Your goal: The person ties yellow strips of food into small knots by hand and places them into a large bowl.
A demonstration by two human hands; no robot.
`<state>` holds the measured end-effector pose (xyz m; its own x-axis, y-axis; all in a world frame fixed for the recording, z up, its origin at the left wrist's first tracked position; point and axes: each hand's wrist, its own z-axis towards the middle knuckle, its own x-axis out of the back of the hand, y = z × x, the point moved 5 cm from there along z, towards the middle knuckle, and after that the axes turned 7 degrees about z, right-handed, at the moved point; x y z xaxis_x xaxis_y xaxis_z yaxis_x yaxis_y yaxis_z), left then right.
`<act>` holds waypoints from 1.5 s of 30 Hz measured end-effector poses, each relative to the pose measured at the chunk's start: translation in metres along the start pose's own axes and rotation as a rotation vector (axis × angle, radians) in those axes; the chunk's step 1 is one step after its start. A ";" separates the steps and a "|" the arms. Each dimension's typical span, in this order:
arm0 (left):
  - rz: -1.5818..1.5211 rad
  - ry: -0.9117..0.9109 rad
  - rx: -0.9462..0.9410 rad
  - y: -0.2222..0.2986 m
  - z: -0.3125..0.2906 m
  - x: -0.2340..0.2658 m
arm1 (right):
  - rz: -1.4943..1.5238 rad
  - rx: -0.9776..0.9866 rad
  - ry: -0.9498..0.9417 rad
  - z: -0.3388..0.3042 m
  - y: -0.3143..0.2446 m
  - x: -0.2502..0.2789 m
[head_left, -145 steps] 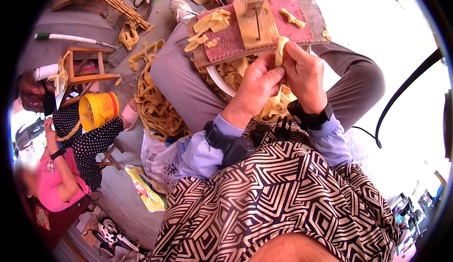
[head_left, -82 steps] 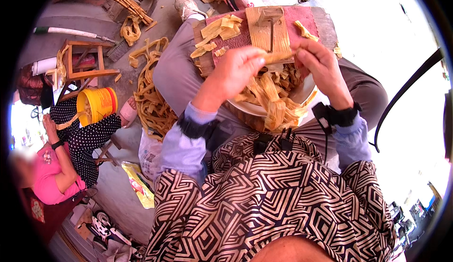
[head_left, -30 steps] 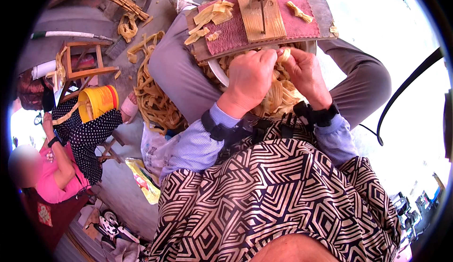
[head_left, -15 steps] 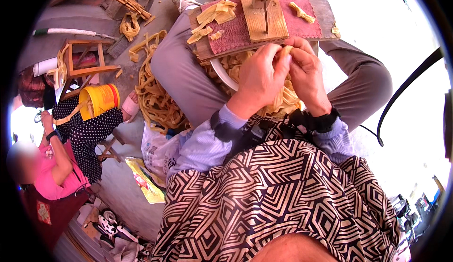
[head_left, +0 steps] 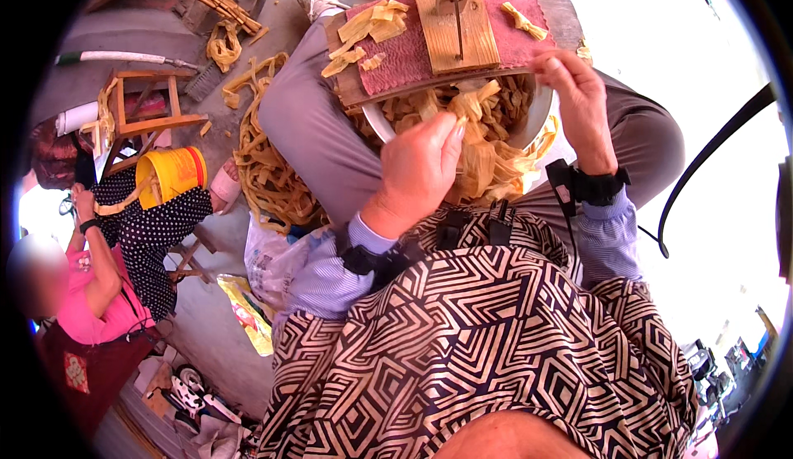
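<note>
My left hand [head_left: 420, 166] is closed in a pinch at the front of a white bowl [head_left: 541, 118], with a pale yellow flat strip [head_left: 479, 99] at its fingertips. Heaped in the bowl are more yellow strips [head_left: 496, 166]. My right hand [head_left: 578, 99] is up by the right end of a wooden board [head_left: 564, 29], thumb and fingers pinched together; what they hold, if anything, is too small to make out. Red cloth [head_left: 396, 71] covers the board, under a wooden block [head_left: 483, 46] with a thin dark slot or blade. A knotted strip [head_left: 523, 21] lies right of the block, loose pieces [head_left: 376, 25] left.
A long pile of strips [head_left: 277, 186] lies on the floor beside my left knee, near a plastic bag [head_left: 277, 248]. Farther left, a seated person in pink [head_left: 107, 294] handles a strip over a yellow bucket [head_left: 171, 178]. A wooden stool [head_left: 165, 122] stands beyond.
My hands, together over the bowl before, have parted: the left came down and left, the right rose toward the board's right end. More of the bowl's strips now show.
</note>
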<state>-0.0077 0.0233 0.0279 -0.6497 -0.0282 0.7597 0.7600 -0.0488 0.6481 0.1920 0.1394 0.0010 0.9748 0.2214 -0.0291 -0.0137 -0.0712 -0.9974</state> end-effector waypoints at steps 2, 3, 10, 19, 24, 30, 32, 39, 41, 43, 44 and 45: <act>0.088 0.096 -0.120 0.009 0.007 0.013 | -0.086 0.039 -0.254 -0.012 -0.017 -0.031; 0.140 0.089 -0.154 0.012 0.010 0.014 | -0.137 -0.006 -0.340 -0.020 -0.027 -0.037; 0.108 -0.021 -0.228 0.007 0.020 0.022 | -0.595 0.155 -0.618 -0.023 -0.048 -0.037; -0.017 -0.058 -0.268 0.009 0.033 0.018 | -0.341 -0.035 -0.505 0.005 -0.034 -0.019; 0.006 0.007 -0.319 0.008 0.047 0.022 | 0.157 -0.553 -0.632 -0.002 -0.023 -0.046; -0.077 0.017 -0.193 -0.020 0.045 0.036 | 0.281 -0.480 -0.490 0.013 -0.027 -0.010; -0.003 0.073 -0.373 0.004 0.044 0.037 | 0.054 -0.351 -0.388 0.006 -0.043 -0.032; 0.055 -0.009 -0.456 0.031 0.045 0.035 | 0.168 -0.606 -0.533 -0.015 -0.055 -0.047; -0.017 -0.038 -0.433 0.028 0.046 0.033 | 0.111 -0.594 -0.411 -0.018 -0.055 -0.040; -0.070 -0.090 -0.388 0.022 0.036 0.025 | 0.109 -0.574 -0.483 -0.019 -0.056 -0.033; -0.097 -0.116 -0.365 0.019 0.033 0.022 | 0.108 -0.565 -0.520 -0.020 -0.056 -0.031; -0.123 -0.122 -0.335 0.016 0.035 0.023 | 0.104 -0.538 -0.515 -0.020 -0.055 -0.030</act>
<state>-0.0094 0.0568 0.0575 -0.7131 0.1166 0.6913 0.6152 -0.3688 0.6968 0.1678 0.1177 0.0577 0.7450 0.6050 -0.2808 0.1394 -0.5529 -0.8215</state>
